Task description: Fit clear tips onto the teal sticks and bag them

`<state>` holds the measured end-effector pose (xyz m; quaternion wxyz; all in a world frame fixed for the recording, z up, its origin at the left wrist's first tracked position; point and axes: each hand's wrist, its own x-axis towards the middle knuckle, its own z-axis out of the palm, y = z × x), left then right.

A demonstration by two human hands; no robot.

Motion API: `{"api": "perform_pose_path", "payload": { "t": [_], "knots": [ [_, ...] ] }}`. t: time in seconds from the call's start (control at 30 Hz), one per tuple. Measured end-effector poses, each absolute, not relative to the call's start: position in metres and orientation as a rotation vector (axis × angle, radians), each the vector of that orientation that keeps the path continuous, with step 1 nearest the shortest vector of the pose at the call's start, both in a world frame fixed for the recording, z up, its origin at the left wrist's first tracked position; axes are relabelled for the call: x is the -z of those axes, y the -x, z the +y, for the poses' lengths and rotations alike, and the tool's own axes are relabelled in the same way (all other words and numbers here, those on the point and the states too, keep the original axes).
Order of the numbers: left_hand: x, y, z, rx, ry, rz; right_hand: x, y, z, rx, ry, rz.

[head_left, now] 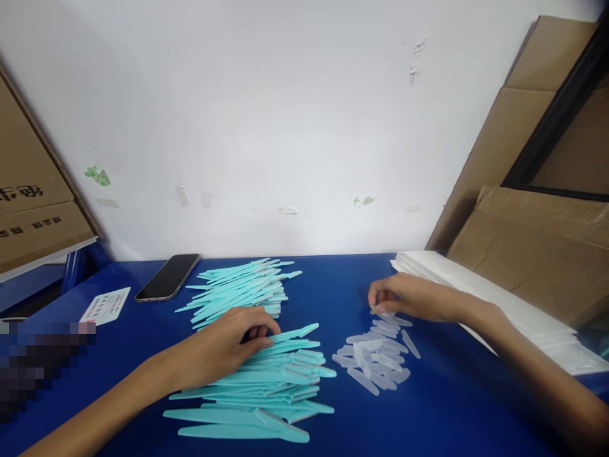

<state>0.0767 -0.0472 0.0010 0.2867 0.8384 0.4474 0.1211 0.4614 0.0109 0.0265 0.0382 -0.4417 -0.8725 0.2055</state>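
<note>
My left hand point(238, 346) is closed in a pinch on the handle of a turquoise eyebrow razor point(297, 333), above a front pile of similar razors point(280, 374). Their blade ends point right. Behind it lies a second pile of razors point(242, 289), some with clear covers on their ends. To the right, my right hand point(397, 295) pinches a small clear plastic blade cover point(374, 311), mostly hidden by the fingertips. Just in front of that hand, loose translucent blade covers point(375, 355) are heaped on the blue table point(333, 292).
A phone point(169, 277) and a printed card point(105, 306) lie at the back left. White flat sheets or bags point(523, 311) are stacked along the right. Cardboard boxes point(542, 247) stand at the right, another box point(38, 190) at the left. A white wall point(304, 127) closes the back.
</note>
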Motion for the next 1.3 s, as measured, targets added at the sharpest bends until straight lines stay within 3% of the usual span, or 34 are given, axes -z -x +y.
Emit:
{"api": "perform_pose_path", "payload": {
  "t": [0.6, 0.97, 1.3],
  "knots": [
    [0.004, -0.091, -0.053, -0.773, -2.418, 1.285, -0.006, -0.396, -0.026, -0.238, 0.847, -2.449],
    [0.002, -0.094, -0.066, -0.927, -2.621, 1.21, -0.004, -0.384, -0.035, -0.414, 0.929, -2.169],
    [0.004, -0.098, -0.068, -0.935, -2.584, 1.25, -0.009, -0.388, -0.041, -0.149, 1.029, -2.298]
  ]
}}
